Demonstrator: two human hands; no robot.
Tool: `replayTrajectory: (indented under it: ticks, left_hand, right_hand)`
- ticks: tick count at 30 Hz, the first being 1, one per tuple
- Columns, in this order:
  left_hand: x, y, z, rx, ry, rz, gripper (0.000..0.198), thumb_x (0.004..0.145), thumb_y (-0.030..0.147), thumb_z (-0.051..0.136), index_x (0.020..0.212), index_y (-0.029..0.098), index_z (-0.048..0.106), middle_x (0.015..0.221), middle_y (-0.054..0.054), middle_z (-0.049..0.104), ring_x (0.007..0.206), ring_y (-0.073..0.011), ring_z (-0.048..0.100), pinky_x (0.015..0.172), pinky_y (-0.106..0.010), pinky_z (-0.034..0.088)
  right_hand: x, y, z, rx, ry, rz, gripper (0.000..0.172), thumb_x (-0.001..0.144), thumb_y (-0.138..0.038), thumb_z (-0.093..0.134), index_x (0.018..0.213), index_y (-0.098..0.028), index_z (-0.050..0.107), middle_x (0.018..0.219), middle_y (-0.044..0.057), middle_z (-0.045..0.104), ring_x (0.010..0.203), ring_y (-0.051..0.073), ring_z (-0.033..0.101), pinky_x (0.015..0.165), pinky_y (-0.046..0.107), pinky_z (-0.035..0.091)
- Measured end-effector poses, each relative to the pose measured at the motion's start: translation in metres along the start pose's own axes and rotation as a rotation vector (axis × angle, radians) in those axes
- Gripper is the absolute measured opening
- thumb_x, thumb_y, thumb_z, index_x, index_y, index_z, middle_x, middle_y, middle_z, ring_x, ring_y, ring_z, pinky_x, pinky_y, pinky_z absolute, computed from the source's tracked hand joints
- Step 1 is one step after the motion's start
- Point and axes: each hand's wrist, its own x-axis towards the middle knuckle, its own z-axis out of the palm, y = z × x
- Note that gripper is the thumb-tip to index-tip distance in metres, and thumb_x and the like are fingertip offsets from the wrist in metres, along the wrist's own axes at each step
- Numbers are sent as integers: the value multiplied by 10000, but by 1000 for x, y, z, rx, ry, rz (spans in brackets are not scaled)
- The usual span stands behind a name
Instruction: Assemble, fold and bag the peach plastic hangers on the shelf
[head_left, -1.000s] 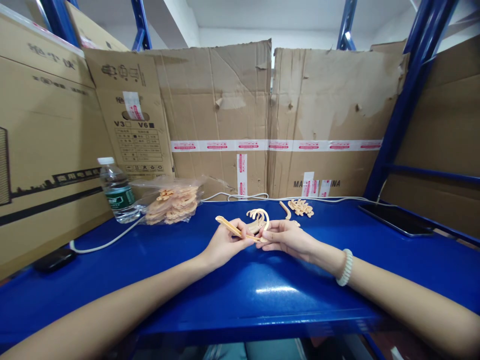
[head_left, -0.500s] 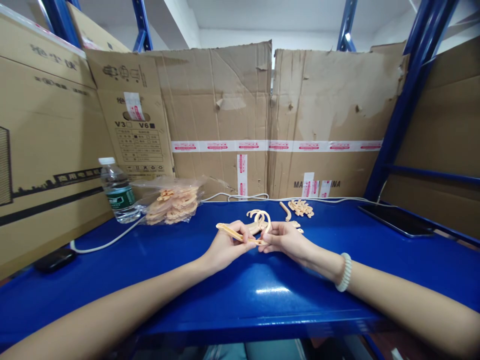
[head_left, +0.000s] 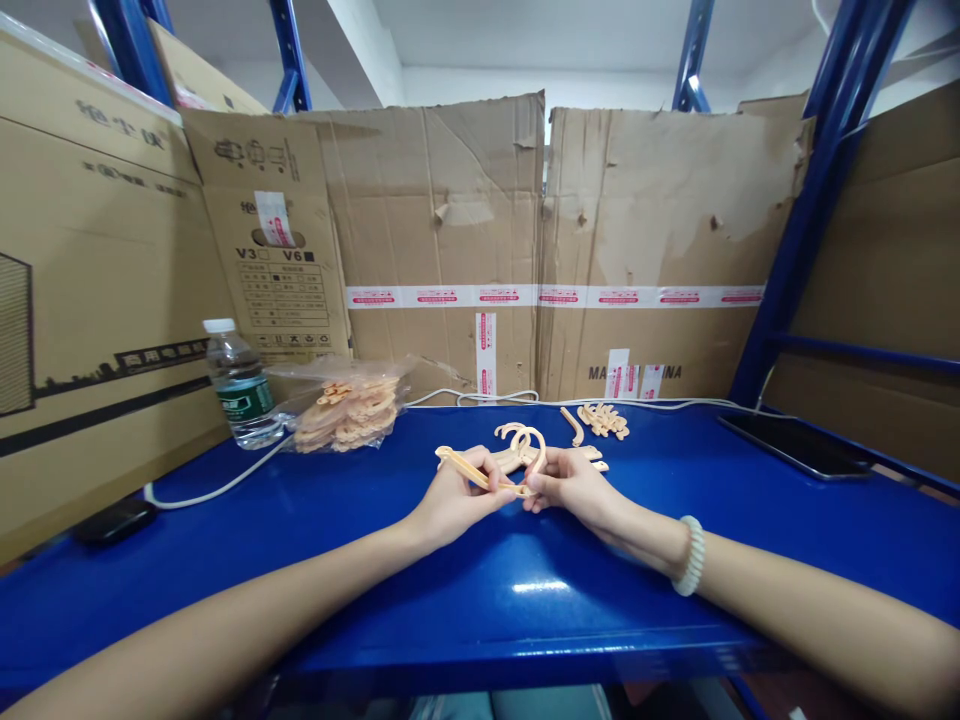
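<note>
My left hand (head_left: 456,496) is closed on a long beige plastic bar (head_left: 466,470), tilted with its far end up to the left. A curved beige plastic hook (head_left: 541,448) is pinched in my right hand (head_left: 571,482), its lower end meeting the bar's right end between my fingertips. Whether the two are joined I cannot tell. Just behind my hands lie more beige plastic pieces (head_left: 511,460), partly hidden by the fingers. Another curved piece (head_left: 507,430) shows beyond the hook.
A heap of small beige parts (head_left: 604,420) and one loose curved piece (head_left: 574,428) lie farther back. A clear bag of beige parts (head_left: 352,412) and a water bottle (head_left: 238,385) stand left. A phone (head_left: 787,445) lies right; cardboard walls (head_left: 442,350) close the back.
The bar and hook stay in my hands at nearly the same place, with the bar turned slightly. The whole view has shifted a little.
</note>
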Motion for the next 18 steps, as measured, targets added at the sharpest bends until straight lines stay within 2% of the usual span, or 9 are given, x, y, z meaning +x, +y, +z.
replayTrajectory:
  ticks: [6,12,15,18]
  left_hand:
    - [1,-2,0,-13,11,-36,328,698,332,733,625,169,459,656,6,586,635,-130,552,618,-242,420]
    - [0,-4,1,78,70,-70,318,684,355,746,655,168,491,618,20,556,594,-121,519,563,-228,391]
    - [1,1,1,-11,126,-110,327,636,311,771,690,171,480,629,47,520,594,-107,515,576,-224,405]
    - [2,6,1,-130,198,-151,390,580,265,801,805,175,495,705,46,537,665,-123,573,653,-250,462]
  right_hand:
    - [0,1,1,-34,4,-51,284,587,-304,767,682,-161,540,568,-24,617,525,121,623,545,246,499]
    - [0,2,1,-30,14,-82,290,577,-306,775,671,-171,535,567,-31,603,511,121,605,534,254,486]
    - [-1,-1,2,-4,-9,-80,325,578,-351,794,699,-164,557,657,-1,646,570,123,616,561,252,489]
    - [1,-2,0,-38,-11,-137,330,598,-385,796,718,-165,581,762,23,671,629,121,597,538,229,466]
